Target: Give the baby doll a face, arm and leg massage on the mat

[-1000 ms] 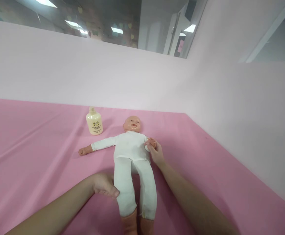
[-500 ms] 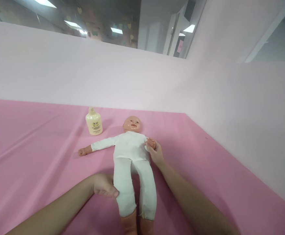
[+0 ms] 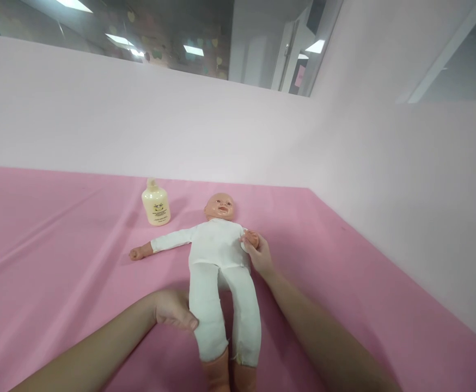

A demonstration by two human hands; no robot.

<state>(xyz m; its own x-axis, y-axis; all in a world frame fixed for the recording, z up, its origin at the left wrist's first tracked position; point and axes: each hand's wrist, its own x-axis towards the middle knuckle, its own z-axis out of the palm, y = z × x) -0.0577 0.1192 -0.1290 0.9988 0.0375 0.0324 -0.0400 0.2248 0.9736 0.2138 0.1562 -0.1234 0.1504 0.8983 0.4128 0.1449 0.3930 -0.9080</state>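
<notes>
A baby doll with a white cloth body lies on its back, its head pointing away from me and its feet cut off by the lower edge of the view. My left hand is closed round the doll's leg on the left, thumb on the outer side and the fingers hidden underneath. At the doll's chest, my right hand grips the doll's hand on the right side, with that arm bent up. The doll's other arm stretches out to the left, lying free.
A pale yellow pump bottle stands upright left of the doll's head. Pink cloth with a few creases covers the surface. White walls rise behind and at the right, with windows above.
</notes>
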